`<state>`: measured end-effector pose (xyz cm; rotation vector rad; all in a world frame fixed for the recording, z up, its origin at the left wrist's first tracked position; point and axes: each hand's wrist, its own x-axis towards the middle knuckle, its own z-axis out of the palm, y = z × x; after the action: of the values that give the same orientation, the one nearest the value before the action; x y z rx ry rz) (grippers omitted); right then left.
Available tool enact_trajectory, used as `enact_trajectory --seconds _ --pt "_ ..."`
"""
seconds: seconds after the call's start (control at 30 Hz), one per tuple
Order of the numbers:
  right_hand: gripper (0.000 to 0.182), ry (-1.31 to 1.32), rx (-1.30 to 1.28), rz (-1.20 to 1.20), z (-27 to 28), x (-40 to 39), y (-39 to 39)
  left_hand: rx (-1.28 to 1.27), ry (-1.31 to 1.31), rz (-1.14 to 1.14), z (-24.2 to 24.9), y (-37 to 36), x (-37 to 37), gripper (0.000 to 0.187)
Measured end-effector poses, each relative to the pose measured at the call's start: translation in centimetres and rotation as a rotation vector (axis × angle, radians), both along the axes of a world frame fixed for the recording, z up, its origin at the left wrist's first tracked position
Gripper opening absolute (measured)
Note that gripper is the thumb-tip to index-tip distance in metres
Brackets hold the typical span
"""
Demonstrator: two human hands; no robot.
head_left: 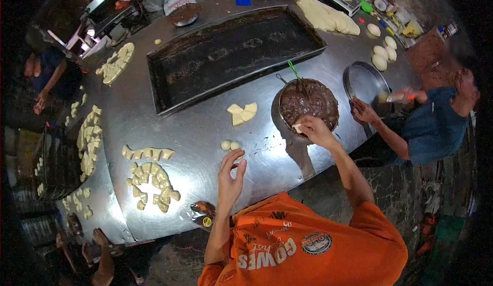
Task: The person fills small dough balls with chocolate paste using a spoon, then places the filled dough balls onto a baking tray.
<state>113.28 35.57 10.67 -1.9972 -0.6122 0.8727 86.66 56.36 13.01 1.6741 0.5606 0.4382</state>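
My right hand is at the near edge of a round bowl of dark brown filling, its fingers closed on a small pale piece of dough. A green handle sticks up from the bowl's far side. My left hand is over the metal table with its fingers apart and nothing in them. Just beyond its fingertips lie two small dough balls. Flat dough pieces rest farther back, left of the bowl.
A big black tray spans the back. Cut dough pieces lie left. At the right, a co-worker's hand touches a round metal pan; dough balls and a dough slab lie beyond. Other people stand at the left.
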Motion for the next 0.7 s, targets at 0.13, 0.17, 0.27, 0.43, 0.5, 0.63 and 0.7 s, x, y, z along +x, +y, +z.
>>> enact_trajectory --seconds 0.13,0.17,0.27,0.43,0.5,0.63,0.7 --pt "0.023 0.726 0.488 -0.202 1.9 -2.7 0.6 -0.159 0.037 -0.197 0.4 -1.5 1.8 0.040" --pt "0.024 0.840 0.551 -0.278 3.0 -4.2 1.1 -0.192 0.007 -0.308 0.6 -1.6 2.5 0.048" --pt "0.025 1.141 0.630 -0.358 4.1 -7.7 3.0 -0.348 -0.191 -0.299 0.8 -2.3 4.2 0.046" --pt "0.025 1.226 0.710 -0.196 2.3 -11.3 5.7 -0.379 -0.154 -0.188 0.3 0.3 2.3 0.044" --pt "0.027 1.262 0.704 -0.251 3.4 -12.5 6.8 -1.009 -0.410 0.067 0.2 0.8 1.3 0.048" --pt "0.042 0.921 0.751 -0.117 8.1 -15.2 9.8 -1.058 -0.522 0.093 2.9 2.3 -0.8 0.057" --pt "0.044 0.564 0.672 -0.073 9.0 -16.0 10.6 -0.976 -0.513 0.051 4.2 3.2 -2.1 0.058"
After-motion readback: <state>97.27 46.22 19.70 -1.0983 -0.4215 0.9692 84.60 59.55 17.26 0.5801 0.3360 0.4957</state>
